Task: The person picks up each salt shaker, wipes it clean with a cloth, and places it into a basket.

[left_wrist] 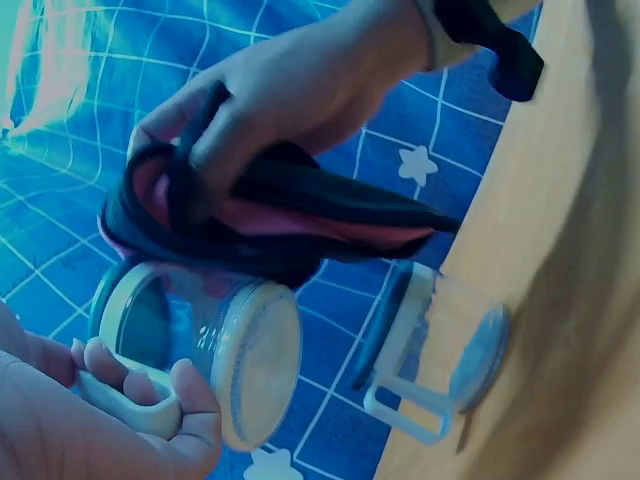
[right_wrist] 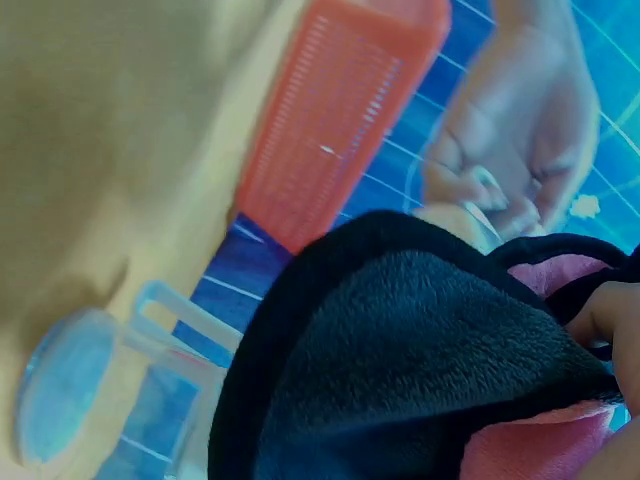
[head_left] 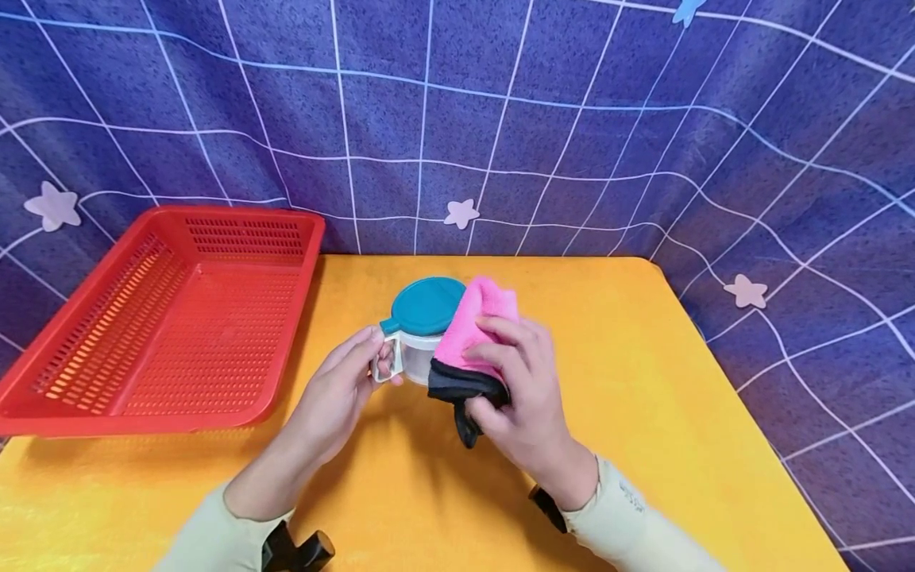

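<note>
My left hand (head_left: 339, 389) holds a clear jar (head_left: 416, 361) by its white side handle, fingers hooked through it. The jar has a teal lid (head_left: 427, 306) and is held above the table. In my right hand (head_left: 525, 389) is a folded pink cloth (head_left: 475, 326) with a dark lining and black edging, gripped between thumb and fingers. It lies against the jar's right side and covers part of the lid. A second clear container (left_wrist: 425, 345) with a handle stands on the table in the left wrist view, hidden in the head view.
A red perforated plastic basket (head_left: 300, 318) stands at the left of the yellow table (head_left: 643, 413). Behind the table hangs a blue curtain (head_left: 572, 143) with a white grid and stars, which also runs along the right side.
</note>
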A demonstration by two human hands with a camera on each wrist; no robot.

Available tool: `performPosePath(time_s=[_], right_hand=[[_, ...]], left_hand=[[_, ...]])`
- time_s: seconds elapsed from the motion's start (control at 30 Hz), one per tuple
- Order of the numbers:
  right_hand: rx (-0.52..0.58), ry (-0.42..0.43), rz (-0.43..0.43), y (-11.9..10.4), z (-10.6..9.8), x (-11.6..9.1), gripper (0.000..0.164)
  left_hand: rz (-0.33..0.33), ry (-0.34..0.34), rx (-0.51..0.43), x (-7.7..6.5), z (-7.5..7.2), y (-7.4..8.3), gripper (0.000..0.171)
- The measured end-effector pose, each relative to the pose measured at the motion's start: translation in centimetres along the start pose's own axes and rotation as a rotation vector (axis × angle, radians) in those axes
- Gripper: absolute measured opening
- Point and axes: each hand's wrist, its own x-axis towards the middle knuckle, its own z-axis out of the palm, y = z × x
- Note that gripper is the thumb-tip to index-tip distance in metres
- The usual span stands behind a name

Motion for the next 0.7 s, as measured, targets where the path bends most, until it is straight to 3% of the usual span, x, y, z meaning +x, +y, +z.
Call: performPosePath(time_s=[0.2,0.4,0.6,0.7], right_hand=[[-0.134,-0.082,-0.050,0.0,0.9,-1.8,0.025],[-0.180,-0.133,-0.076,0.4,1.2,-2.7,0.027],[-0.169,-0.092,-0.080,0.5,0.9,-2.2,0.022],[-0.163,-0.050,-0.072,0.6,0.6,-1.4,0.028]], left_hand=[[0.018,0.051,-0.005,0.2,0.5,0.5,0.031],[0.025,0.070,0.011,0.2,0.4,0.6,0.030],[0.016,0.047,0.030,0.2,0.4,0.5,0.030],[0.006,0.045,0.054,0.3,0.6,0.5,0.027]])
